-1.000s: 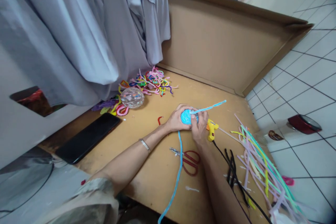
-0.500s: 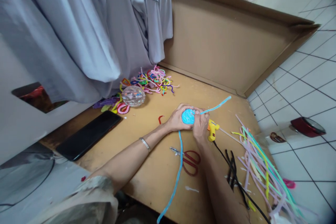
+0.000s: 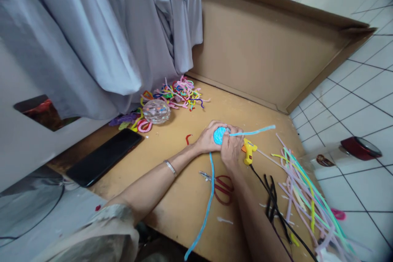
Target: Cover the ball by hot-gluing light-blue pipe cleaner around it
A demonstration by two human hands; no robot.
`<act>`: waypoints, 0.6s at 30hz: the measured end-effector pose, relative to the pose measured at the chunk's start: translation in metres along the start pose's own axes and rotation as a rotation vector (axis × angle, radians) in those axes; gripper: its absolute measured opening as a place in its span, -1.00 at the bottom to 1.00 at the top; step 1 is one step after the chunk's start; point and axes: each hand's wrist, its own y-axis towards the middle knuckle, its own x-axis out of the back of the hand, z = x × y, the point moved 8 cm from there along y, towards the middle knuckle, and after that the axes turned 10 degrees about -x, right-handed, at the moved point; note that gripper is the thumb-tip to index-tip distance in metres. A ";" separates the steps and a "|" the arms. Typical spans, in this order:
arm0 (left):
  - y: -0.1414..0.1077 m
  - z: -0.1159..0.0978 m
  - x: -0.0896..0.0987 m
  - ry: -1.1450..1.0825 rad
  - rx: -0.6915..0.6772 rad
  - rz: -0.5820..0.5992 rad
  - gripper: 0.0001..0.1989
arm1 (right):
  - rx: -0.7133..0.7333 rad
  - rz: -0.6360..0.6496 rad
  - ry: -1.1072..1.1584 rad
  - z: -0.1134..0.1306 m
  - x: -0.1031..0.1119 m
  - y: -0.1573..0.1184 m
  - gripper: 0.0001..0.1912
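Note:
A round blue coil of fuzzy stems (image 3: pixel 220 135) is held between both hands above the table. My left hand (image 3: pixel 207 139) wraps round its left side. My right hand (image 3: pixel 232 145) grips the right side, thumb pressed on the coil. One blue stem end (image 3: pixel 258 131) sticks out to the right past my right hand; another blue stem (image 3: pixel 208 208) hangs down from the coil and crosses the red-handled scissors (image 3: pixel 223 189). Just right of my right hand lies a yellow glue gun (image 3: pixel 249 150).
Long coloured stems (image 3: pixel 297 184) and black stems (image 3: pixel 270 200) lie at the right. A black phone (image 3: pixel 104 157), a clear faceted bowl (image 3: pixel 156 111) and a multicoloured stem pile (image 3: pixel 181 92) are at the left and back. A cardboard panel (image 3: pixel 264 45) stands behind.
My right hand has shifted slightly left over the coil, its thumb now lower. The stem end at the right has swung down to a flatter angle.

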 end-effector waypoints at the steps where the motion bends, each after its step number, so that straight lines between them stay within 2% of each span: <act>1: 0.000 0.000 0.000 -0.003 0.001 -0.005 -0.37 | 0.004 0.010 0.001 -0.001 0.000 0.000 -0.62; 6: 0.001 0.001 0.002 -0.012 0.035 0.023 -0.33 | 0.044 0.089 0.109 -0.008 0.002 0.005 -0.61; 12: 0.002 -0.002 0.001 -0.040 0.075 0.073 -0.31 | -0.055 0.079 0.387 -0.026 0.009 0.016 -0.67; 18: 0.002 0.001 0.000 -0.055 0.092 0.072 -0.31 | 0.004 0.078 0.320 -0.017 0.008 0.015 -0.68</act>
